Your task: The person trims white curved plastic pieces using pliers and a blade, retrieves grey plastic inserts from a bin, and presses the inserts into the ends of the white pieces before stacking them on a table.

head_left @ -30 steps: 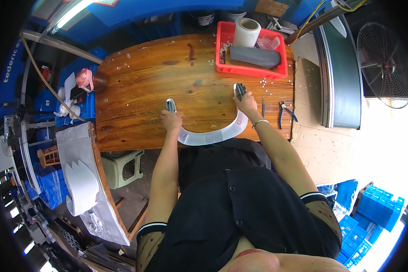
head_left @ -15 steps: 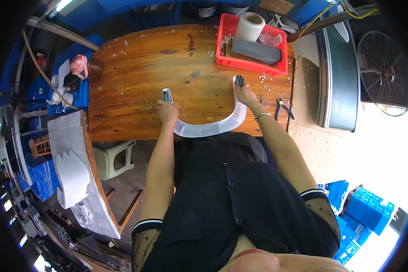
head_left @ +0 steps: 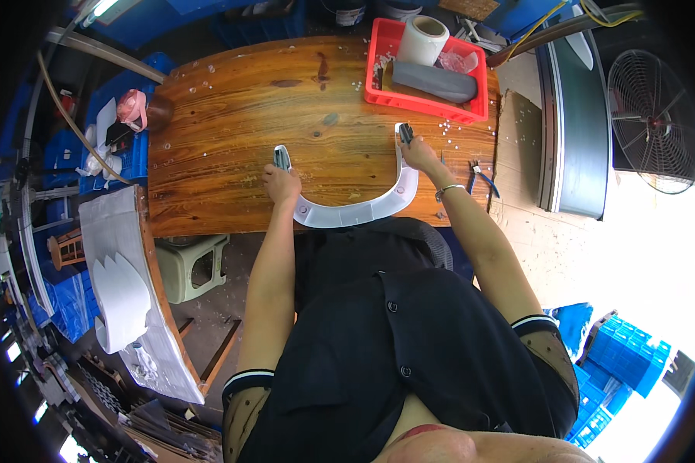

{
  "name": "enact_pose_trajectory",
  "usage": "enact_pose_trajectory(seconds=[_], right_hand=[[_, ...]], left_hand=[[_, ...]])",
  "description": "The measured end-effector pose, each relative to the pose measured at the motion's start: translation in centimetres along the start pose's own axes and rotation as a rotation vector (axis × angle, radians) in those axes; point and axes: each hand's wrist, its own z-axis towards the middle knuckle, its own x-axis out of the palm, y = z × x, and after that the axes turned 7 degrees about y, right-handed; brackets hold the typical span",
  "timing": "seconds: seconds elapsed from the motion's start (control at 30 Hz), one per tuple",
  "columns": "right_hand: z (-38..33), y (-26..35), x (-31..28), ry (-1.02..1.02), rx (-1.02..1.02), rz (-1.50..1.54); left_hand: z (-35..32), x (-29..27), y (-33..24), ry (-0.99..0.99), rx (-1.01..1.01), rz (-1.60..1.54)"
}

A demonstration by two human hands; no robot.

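Note:
A white U-shaped plastic piece [head_left: 350, 215] rests along the near edge of the wooden table, its curve toward me and its two arms pointing away. My left hand [head_left: 283, 184] is closed around the left arm, just below a grey-green insert [head_left: 283, 158] at its tip. On the other side my right hand [head_left: 421, 154] grips the right arm by a dark grey insert [head_left: 406, 133]. Both palms hide part of the piece. To the right of my right hand lie pliers with blue handles [head_left: 483, 180].
A red tray [head_left: 428, 109] at the back right holds a white roll [head_left: 423, 40] and a grey bar [head_left: 435, 82]. Small white bits are scattered beside it. A pink-and-brown object [head_left: 133, 110] stands at the left edge. A black fan [head_left: 655, 122] is at far right.
The whole view has shifted slightly, with the table and hands a little higher in the picture. Both hands keep their hold on the U-shaped piece.

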Motion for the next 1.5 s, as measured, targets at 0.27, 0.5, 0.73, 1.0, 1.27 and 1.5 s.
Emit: enact_pose_trajectory(seconds=[0.27,0.5,0.73,1.0,1.27,1.5], right_hand=[[0.6,-0.5,1.0,-0.064,-0.015,0.067],[1.4,-1.1,1.3,0.016,-0.222,-0.318],[1.7,-1.6,1.4,0.001,-0.284,-0.441],[0.3,0.1,1.0,-0.106,-0.011,0.003],[2.8,-2.7,3.0,-0.064,-0.193,-0.520],[-0.9,2.7,3.5,-0.003,0.259,-0.127]], left_hand=[[-0.2,-0.2,-0.2,-0.008,0.018,-0.005],[-0.1,-0.2,-0.3,0.007,-0.028,-0.036],[-0.1,0.0,-0.3,0.005,-0.024,-0.053],[-0.2,-0.1,-0.5,-0.004,-0.044,-0.098],[0.0,-0.1,-1.0,0.017,0.020,-0.109],[-0.4,0.3,0.9,0.070,-0.056,0.005]])
